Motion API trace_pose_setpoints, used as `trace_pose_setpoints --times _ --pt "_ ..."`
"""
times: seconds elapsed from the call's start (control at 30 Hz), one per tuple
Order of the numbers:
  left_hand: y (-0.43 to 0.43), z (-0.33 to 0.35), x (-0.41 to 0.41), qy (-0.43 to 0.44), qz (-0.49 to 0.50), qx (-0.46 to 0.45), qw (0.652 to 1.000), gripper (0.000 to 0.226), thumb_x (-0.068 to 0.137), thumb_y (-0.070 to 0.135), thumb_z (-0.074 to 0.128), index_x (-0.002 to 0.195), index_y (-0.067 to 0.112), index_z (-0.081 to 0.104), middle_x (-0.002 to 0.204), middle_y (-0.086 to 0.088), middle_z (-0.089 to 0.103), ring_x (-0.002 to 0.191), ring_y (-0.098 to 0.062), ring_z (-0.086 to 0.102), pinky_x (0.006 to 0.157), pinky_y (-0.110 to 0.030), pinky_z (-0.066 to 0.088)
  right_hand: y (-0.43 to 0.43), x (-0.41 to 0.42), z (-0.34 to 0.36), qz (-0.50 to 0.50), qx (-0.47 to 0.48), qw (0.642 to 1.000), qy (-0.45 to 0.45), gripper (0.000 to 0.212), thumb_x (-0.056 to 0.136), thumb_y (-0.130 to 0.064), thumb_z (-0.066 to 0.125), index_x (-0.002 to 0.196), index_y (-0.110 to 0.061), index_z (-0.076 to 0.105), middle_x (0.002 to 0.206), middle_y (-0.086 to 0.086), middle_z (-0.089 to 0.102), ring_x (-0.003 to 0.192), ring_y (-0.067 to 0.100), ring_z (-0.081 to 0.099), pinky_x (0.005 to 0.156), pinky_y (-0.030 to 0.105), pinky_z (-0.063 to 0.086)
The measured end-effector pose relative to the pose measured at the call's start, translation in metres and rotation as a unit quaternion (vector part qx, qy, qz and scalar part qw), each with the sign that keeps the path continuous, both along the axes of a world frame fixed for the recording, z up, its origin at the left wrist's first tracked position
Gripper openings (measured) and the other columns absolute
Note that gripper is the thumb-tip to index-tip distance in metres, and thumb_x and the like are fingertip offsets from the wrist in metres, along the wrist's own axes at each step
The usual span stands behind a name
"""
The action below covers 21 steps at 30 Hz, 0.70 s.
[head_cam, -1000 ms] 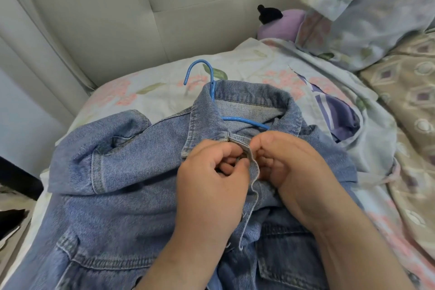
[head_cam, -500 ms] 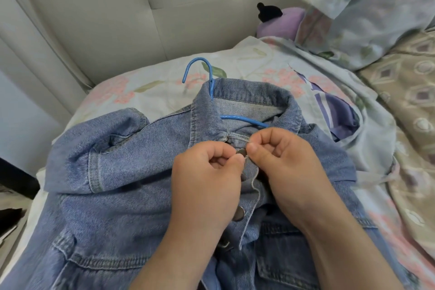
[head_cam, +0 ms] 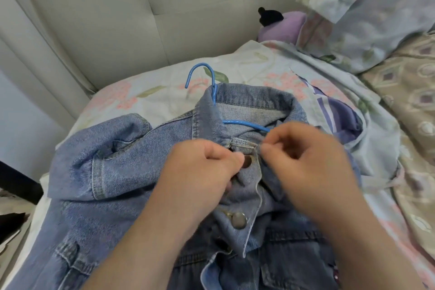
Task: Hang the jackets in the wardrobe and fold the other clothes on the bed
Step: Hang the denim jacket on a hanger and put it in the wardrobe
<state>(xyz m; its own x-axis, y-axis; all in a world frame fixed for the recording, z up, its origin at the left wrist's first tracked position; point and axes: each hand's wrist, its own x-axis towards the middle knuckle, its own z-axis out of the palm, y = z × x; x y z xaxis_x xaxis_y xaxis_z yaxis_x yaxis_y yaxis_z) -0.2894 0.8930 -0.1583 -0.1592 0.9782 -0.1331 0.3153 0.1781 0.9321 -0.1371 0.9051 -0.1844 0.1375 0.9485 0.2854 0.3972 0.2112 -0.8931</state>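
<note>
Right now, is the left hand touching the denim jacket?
Touching. In the head view the left hand pinches the front edge of the denim jacket, right beside its top button.

A blue denim jacket [head_cam: 113, 172] lies on the floral bedsheet [head_cam: 153, 94], a blue wire hanger [head_cam: 244, 123] in its collar, the padded headboard [head_cam: 117, 19] behind.

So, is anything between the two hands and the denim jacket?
Nothing visible. The left hand and right hand both pinch the denim jacket at its front, just below the collar. The blue hanger sits inside the collar, not in their way.
</note>
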Motion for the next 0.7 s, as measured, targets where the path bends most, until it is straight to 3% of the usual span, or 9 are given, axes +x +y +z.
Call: trace_pose_setpoints --times 0.07,0.13,0.2,0.27,0.3,0.37,0.47,0.57,0.7 --pt "0.010 0.015 -0.017 0.051 0.015 0.073 0.996 0.018 0.062 0.053 0.072 0.071 0.038 0.073 0.053 0.005 0.065 0.044 -0.009 0.058 0.058 -0.031 0.054 0.000 0.014 0.005 -0.110 0.054 0.992 0.014 0.003 0.076 -0.028 0.063 0.078 -0.029 0.065 0.069 -0.013 0.066 0.060 0.001 0.057 0.058 0.011 0.042" --pt "0.029 0.022 -0.039 0.145 0.072 0.140 0.977 0.031 0.056 0.061 0.061 0.072 0.037 0.072 0.061 0.011 0.067 0.055 -0.007 0.060 0.067 -0.031 0.053 0.005 0.024 0.003 -0.210 0.085 0.973 -0.046 0.013 0.081 -0.025 0.059 0.091 -0.029 0.067 0.093 -0.008 0.068 0.087 0.010 0.061 0.080 0.025 0.046" --pt "0.047 0.021 -0.058 0.275 0.082 0.141 0.948 0.036 0.064 0.059 0.062 0.088 0.034 0.070 0.088 0.012 0.071 0.086 -0.009 0.065 0.082 -0.033 0.051 0.011 0.028 -0.005 -0.216 0.021 0.964 -0.154 0.033 0.091 -0.023 0.059 0.122 -0.013 0.062 0.122 0.009 0.062 0.116 0.025 0.053 0.099 0.036 0.038" --pt "0.059 0.008 -0.071 0.378 0.036 0.101 0.919 0.053 0.075 0.056 0.061 0.116 0.023 0.065 0.117 -0.001 0.066 0.111 -0.023 0.059 0.096 -0.039 0.046 0.014 0.026 -0.013 -0.169 -0.077 0.954 -0.236 0.048 0.094 -0.034 0.057 0.135 -0.009 0.053 0.129 0.013 0.058 0.122 0.034 0.049 0.099 0.043 0.038" --pt "0.061 -0.001 -0.074 0.418 0.015 0.091 0.904 0.056 0.078 0.057 0.057 0.119 0.019 0.063 0.118 -0.005 0.064 0.113 -0.028 0.056 0.097 -0.040 0.044 0.015 0.025 -0.015 -0.154 -0.095 0.947 -0.265 0.051 0.092 -0.040 0.058 0.135 -0.011 0.052 0.126 0.014 0.059 0.119 0.035 0.050 0.095 0.044 0.040" --pt "0.058 -0.015 -0.074 0.490 -0.014 0.115 0.864 0.046 0.081 0.059 0.047 0.101 0.021 0.063 0.098 -0.003 0.061 0.101 -0.031 0.055 0.084 -0.040 0.042 0.015 0.025 -0.017 -0.148 -0.089 0.943 -0.283 0.052 0.088 -0.047 0.061 0.130 -0.016 0.057 0.115 0.013 0.059 0.112 0.036 0.052 0.091 0.045 0.042" --pt "0.048 -0.024 -0.070 0.505 -0.038 0.186 0.842 0.038 0.084 0.059 0.042 0.068 0.025 0.039 0.065 0.010 0.042 0.064 -0.021 0.045 0.060 -0.035 0.028 0.014 0.025 -0.020 -0.165 -0.062 0.946 -0.273 0.046 0.082 -0.048 0.066 0.117 -0.019 0.068 0.107 0.014 0.055 0.107 0.038 0.049 0.093 0.047 0.040" --pt "0.046 -0.025 -0.073 0.475 -0.030 0.189 0.859 0.046 0.084 0.063 0.043 0.063 0.022 0.037 0.056 0.006 0.045 0.054 -0.011 0.041 0.049 -0.032 0.023 0.014 0.022 -0.025 -0.181 -0.005 0.940 -0.287 0.034 0.080 -0.044 0.074 0.101 -0.016 0.074 0.108 0.017 0.054 0.102 0.042 0.048 0.088 0.048 0.036" --pt "0.045 -0.022 -0.082 0.418 -0.004 0.187 0.889 0.060 0.077 0.072 0.035 0.060 0.015 0.041 0.050 -0.001 0.047 0.051 -0.018 0.048 0.048 -0.030 0.028 0.015 0.019 -0.025 -0.143 0.047 0.946 -0.288 0.030 0.087 -0.042 0.068 0.095 -0.013 0.072 0.111 0.010 0.061 0.099 0.042 0.052 0.087 0.051 0.040"
